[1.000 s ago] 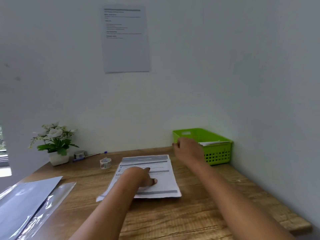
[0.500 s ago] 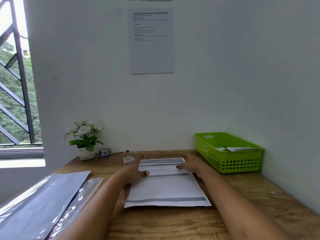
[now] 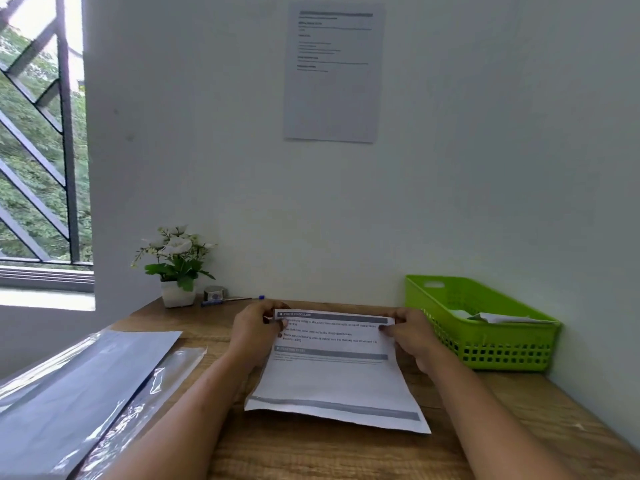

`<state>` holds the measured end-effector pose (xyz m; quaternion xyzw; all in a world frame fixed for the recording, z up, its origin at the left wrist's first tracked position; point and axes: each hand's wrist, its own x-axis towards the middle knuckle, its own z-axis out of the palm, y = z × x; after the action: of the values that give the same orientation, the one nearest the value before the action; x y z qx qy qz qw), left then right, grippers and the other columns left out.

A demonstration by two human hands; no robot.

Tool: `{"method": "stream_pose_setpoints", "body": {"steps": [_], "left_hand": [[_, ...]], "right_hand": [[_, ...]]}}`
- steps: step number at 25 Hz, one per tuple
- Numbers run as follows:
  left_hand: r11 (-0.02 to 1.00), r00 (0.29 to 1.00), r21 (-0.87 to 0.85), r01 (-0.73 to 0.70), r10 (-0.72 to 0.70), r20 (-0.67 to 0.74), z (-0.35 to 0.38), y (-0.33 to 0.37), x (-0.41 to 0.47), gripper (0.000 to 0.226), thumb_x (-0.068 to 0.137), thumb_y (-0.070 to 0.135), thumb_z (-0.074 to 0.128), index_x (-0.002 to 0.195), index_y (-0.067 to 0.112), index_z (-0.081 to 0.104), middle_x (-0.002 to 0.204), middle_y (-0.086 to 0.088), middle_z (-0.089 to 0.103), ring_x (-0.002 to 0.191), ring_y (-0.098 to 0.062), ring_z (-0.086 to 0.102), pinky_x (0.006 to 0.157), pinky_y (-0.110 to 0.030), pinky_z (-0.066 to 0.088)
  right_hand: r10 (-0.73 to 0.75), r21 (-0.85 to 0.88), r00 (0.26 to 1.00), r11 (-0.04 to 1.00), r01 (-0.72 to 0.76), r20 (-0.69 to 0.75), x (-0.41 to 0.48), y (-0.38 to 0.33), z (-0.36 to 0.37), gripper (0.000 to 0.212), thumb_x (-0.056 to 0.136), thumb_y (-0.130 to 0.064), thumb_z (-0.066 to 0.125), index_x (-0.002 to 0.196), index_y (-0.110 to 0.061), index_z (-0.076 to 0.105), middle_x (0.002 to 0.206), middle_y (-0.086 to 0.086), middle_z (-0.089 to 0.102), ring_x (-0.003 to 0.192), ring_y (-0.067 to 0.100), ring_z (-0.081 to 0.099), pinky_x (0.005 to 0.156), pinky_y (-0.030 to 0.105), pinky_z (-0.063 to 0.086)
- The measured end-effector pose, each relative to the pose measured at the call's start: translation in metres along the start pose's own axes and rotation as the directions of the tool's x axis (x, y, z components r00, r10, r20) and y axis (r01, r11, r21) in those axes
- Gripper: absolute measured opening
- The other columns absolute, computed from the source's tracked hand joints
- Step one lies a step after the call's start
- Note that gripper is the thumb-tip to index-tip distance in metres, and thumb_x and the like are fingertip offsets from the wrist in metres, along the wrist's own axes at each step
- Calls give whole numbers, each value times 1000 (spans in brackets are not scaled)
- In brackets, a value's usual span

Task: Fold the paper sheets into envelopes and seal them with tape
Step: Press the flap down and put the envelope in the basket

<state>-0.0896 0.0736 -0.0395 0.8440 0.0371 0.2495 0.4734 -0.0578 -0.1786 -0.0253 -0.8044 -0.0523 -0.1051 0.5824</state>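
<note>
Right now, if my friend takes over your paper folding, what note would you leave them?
Left hand pinches the printed sheet at its far left corner; right hand pinches the far right one.
The sheet's near part lies flat on the wooden table.
The green basket on the right holds some white paper.
A small roll, maybe tape, sits by the plant pot.
Done: no fold or tape on this sheet yet.
Left: fold it, tape it shut.

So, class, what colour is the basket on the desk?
The basket is bright green; the head view shows it best.
</note>
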Motion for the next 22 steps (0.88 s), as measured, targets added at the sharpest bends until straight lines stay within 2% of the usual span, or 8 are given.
{"method": "stream_pose_setpoints", "body": {"steps": [3, 6, 7, 9, 11, 14, 20, 22], "left_hand": [[995, 996, 81, -51, 57, -67, -2, 4, -4, 5, 85, 21, 66, 86, 26, 66, 95, 3, 58, 100, -18, 54, 87, -34, 47], [984, 993, 162, -76, 89, -74, -2, 6, -5, 15, 84, 32, 67, 96, 23, 70, 106, 0, 47, 112, -19, 37, 97, -34, 32], [985, 993, 150, -91, 101, -62, -1, 6, -4, 15, 84, 32, 68, 95, 23, 71, 107, 1, 48, 114, -20, 39, 99, -36, 32], [981, 989, 131, -143, 148, -29, 0, 7, -4, 15, 84, 32, 68, 93, 21, 73, 105, 3, 54, 114, -22, 44, 97, -39, 36], [937, 967, 248, -248, 254, 10, 2, 9, -8, 22, 86, 36, 64, 99, 22, 73, 110, 5, 58, 115, -21, 45, 93, -36, 37], [804, 916, 450, -390, 388, 101, 7, 17, -15, 28, 90, 42, 56, 108, 27, 70, 121, 12, 57, 117, -16, 40, 89, -33, 33], [691, 862, 518, -504, 444, 246, 9, 23, -19, 30, 94, 42, 46, 114, 32, 67, 124, 20, 57, 118, -13, 36, 92, -32, 27], [682, 855, 520, -514, 454, 251, 8, 23, -18, 29, 96, 38, 45, 113, 32, 67, 123, 21, 57, 116, -12, 36, 90, -31, 26]], "right_hand": [[-85, -96, 992, 993, 75, -98, 1, 0, -2, 7, 85, -2, 65, 79, -6, 65, 70, 3, 58, 62, 11, 51, 52, 21, 38], [-134, -228, 979, 969, 97, -154, 0, -2, -4, 8, 83, -12, 70, 88, -6, 70, 82, 2, 59, 87, 22, 58, 69, 26, 44], [-185, -343, 971, 931, 124, -150, 1, -1, -4, 11, 81, -20, 72, 89, -13, 72, 93, 2, 60, 98, 23, 57, 79, 29, 46], [-268, -612, 961, 772, 174, -66, -5, -7, 0, 15, 81, -34, 70, 95, -26, 72, 112, -5, 56, 114, 22, 48, 93, 34, 40], [-346, -741, 936, 611, 278, 66, -16, -17, 12, 21, 86, -39, 63, 103, -30, 70, 121, -11, 51, 120, 18, 41, 96, 36, 30], [-496, -758, 846, 473, 450, 193, -31, -28, 38, 25, 91, -41, 54, 108, -32, 70, 123, -12, 54, 120, 16, 41, 96, 39, 25], [-585, -723, 717, 297, 624, 379, -36, -31, 42, 28, 92, -32, 47, 103, -26, 73, 117, -11, 60, 116, 15, 46, 97, 39, 26], [-566, -695, 724, 331, 638, 395, -32, -30, 29, 28, 89, -27, 50, 99, -20, 74, 112, -8, 64, 109, 15, 49, 94, 36, 34]]}}
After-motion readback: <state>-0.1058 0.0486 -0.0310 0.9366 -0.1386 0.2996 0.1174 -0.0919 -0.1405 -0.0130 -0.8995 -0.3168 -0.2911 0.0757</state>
